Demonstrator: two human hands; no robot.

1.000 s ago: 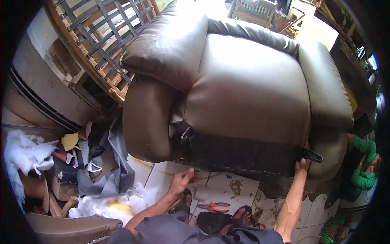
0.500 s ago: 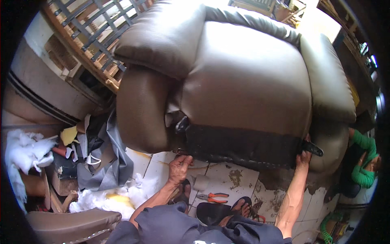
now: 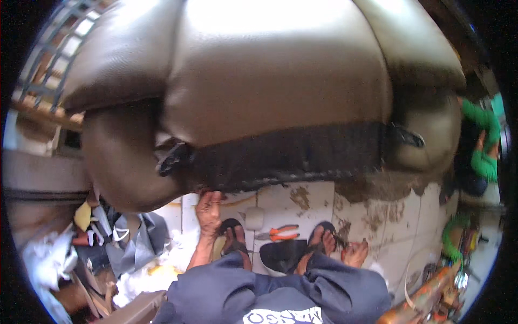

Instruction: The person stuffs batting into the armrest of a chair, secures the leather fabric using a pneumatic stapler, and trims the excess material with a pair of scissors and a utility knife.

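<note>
A brown leather recliner [image 3: 275, 89] fills the upper view, with a dark cloth panel [image 3: 286, 154] along its lower front and black metal brackets at both ends. My left hand [image 3: 208, 210] grips the lower edge of that panel, fingers curled. At lower right, my right hand [image 3: 356, 252] is down by the floor beside my foot, closed on a red-handled tool, partly hidden. Orange-handled pliers [image 3: 283, 233], a small pale roll [image 3: 253, 217] and a flat black piece [image 3: 280, 256] lie on the tiles between and near my sandalled feet.
A co-worker in green sleeves [image 3: 483, 140] is at the right, beside the recliner. Fabric scraps [image 3: 137, 243] and white stuffing [image 3: 51, 254] heap at lower left. A webbed wooden frame [image 3: 62, 51] stands upper left. A green coiled hose [image 3: 450, 235] and tools lie lower right.
My left hand rose onto the panel's lower edge. My right hand left the right bracket and moved down to the red-handled tool. My view tilted downward, bringing the recliner closer.
</note>
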